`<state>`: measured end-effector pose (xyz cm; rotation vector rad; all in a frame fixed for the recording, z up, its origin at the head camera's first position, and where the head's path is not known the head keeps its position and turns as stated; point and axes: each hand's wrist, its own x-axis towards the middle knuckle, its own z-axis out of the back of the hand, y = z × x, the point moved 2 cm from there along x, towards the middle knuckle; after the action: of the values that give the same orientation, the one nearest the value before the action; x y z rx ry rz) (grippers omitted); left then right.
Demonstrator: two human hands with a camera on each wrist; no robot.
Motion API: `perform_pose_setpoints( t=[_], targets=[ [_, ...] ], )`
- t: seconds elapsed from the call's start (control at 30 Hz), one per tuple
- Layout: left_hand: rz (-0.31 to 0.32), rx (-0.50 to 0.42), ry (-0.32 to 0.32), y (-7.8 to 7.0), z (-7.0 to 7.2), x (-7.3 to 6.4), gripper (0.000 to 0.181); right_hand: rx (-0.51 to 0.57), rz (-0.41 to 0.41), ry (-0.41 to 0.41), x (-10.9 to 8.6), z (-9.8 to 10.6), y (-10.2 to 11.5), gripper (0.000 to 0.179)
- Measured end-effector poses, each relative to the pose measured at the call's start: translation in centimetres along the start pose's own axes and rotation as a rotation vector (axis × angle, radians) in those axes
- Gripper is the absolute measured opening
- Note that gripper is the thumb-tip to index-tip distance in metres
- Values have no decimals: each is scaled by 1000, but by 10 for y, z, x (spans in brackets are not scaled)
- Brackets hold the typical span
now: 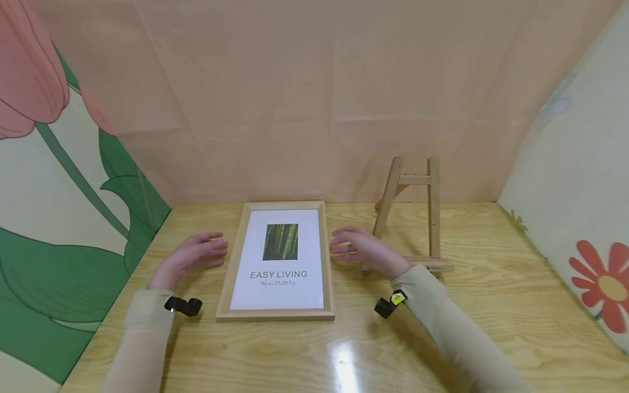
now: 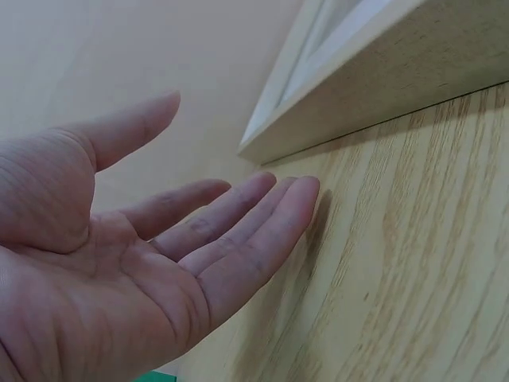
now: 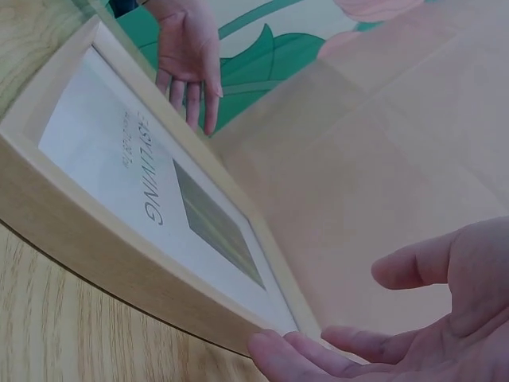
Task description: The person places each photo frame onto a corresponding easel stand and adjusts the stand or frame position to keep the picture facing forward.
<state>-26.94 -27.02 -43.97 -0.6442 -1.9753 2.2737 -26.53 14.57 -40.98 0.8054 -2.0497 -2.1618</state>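
Observation:
A picture frame [image 1: 276,297] with a light wood border lies flat on the table, its white insert printed with "EASY LIVING" and a small green picture. Just off its left edge is my left hand [image 1: 194,254], palm toward the frame, fingers loosely extended and holding nothing. In the left wrist view a gap shows between those fingertips and the frame's side [image 2: 382,87]. My right hand [image 1: 368,250] is by the frame's right edge, fingers relaxed, nothing in its grasp. The right wrist view shows its fingertips close to the frame's edge [image 3: 119,255]; whether they touch there I cannot tell.
A small wooden easel [image 1: 434,210] stands upright behind and to the right of my right hand, partly hidden by it. Pink cloth [image 1: 314,109] hangs along the table's back edge. Flower-printed panels [image 1: 550,180] flank the wood-grain table [image 1: 275,355] on both sides.

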Motion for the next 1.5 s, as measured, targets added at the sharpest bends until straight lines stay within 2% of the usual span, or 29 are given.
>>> perform_pose_setpoints(
  t=[0.1,0.3,0.43,0.53,0.67,0.93,1.13,1.37,1.5],
  targets=[
    [18,-5,-3,-1,-2,-1,64,7,-18,-1,2,0,0,50],
    [-1,35,34,0,-3,1,70,6,-42,-7,7,0,0,49],
    [14,24,31,0,-7,4,68,-2,-54,0,11,-1,0,49],
    [44,7,0,0,-10,5,62,2,-60,7,14,0,-1,49],
    [56,19,2,-1,-14,5,60,23,-69,17,18,1,-2,47],
    [58,27,40,1,-18,9,56,62,-98,16,23,5,-7,45],
    [49,45,35,1,-21,10,54,40,-114,-17,27,7,-10,44],
    [59,42,11,2,-21,11,54,69,-119,-20,33,7,-11,48],
    [64,56,-6,2,-19,10,54,84,-109,-25,35,4,-12,42]
  ],
)
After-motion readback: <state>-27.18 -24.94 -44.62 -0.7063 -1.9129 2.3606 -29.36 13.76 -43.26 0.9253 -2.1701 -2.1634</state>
